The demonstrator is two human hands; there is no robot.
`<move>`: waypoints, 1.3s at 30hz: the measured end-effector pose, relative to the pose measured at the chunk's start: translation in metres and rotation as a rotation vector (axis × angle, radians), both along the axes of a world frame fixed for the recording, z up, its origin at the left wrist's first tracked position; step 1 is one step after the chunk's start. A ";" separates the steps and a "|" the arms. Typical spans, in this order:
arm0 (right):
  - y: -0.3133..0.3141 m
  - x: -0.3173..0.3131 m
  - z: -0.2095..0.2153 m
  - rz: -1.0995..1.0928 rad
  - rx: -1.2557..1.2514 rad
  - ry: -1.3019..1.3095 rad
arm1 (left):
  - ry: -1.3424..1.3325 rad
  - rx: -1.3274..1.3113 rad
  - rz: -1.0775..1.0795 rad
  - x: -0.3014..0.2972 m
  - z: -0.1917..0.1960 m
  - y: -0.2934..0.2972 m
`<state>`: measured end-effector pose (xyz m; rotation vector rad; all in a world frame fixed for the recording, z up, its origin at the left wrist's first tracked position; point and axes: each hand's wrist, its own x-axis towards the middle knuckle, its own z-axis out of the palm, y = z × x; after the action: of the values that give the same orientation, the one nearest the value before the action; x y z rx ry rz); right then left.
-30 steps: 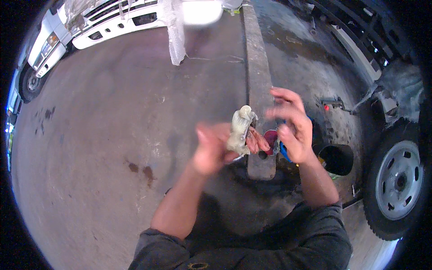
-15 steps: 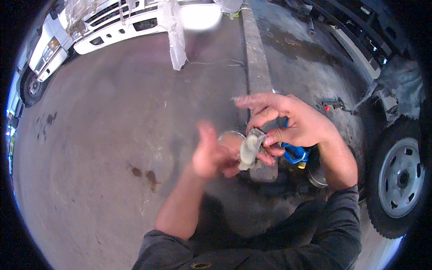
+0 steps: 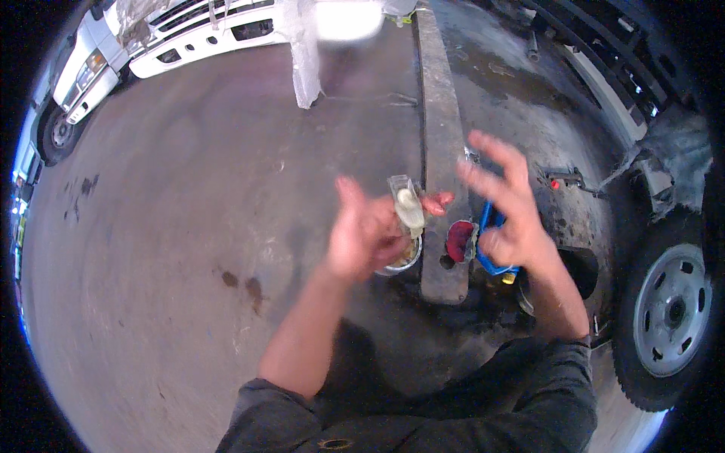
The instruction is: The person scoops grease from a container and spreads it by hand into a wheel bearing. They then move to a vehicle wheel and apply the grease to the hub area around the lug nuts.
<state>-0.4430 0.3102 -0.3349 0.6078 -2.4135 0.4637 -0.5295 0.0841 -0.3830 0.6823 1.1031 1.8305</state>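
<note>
1. A long grey beam (image 3: 444,113) lies along the floor (image 3: 189,226).
2. A wheel (image 3: 672,306) stands at far right.
3. The right hand (image 3: 507,204), blurred, is empty, fingers spread.
4. The left hand (image 3: 366,234) has its thumb raised; its grip I cannot tell.
5. A pale-smeared piece (image 3: 408,208) lies against the left hand's fingers.

pale paste (image 3: 409,210): smooth | floor (image 3: 166,189): matt conc. | wheel rim (image 3: 664,326): mtl, semi-matt | shirt (image 3: 438,432): matt cloth

Head-worn fisheye, facing down, close above left hand (image 3: 362,232), right hand (image 3: 519,215); floor (image 3: 174,196) beyond
</note>
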 end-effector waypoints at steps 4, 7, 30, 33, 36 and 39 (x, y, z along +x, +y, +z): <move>-0.016 0.015 -0.013 0.038 0.451 0.058 | -0.255 -0.027 -0.029 0.000 0.002 0.003; -0.022 0.014 -0.009 0.001 0.630 0.120 | -0.207 -0.058 -0.072 -0.002 -0.002 0.001; -0.031 0.003 -0.014 -0.293 0.563 0.218 | -0.129 -0.091 -0.197 0.001 -0.002 -0.001; -0.029 0.003 -0.015 -0.289 0.432 0.149 | -0.151 -0.056 -0.207 0.001 -0.001 -0.002; -0.028 0.009 -0.018 -0.160 0.379 0.195 | -0.252 -0.058 -0.164 0.003 -0.001 -0.002; -0.031 0.015 -0.016 -0.054 0.592 0.227 | -0.329 -0.023 -0.177 0.000 -0.005 -0.004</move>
<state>-0.4276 0.2789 -0.3514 0.7874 -2.3261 -0.3468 -0.5294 0.0805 -0.3877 0.4297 0.8191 1.7013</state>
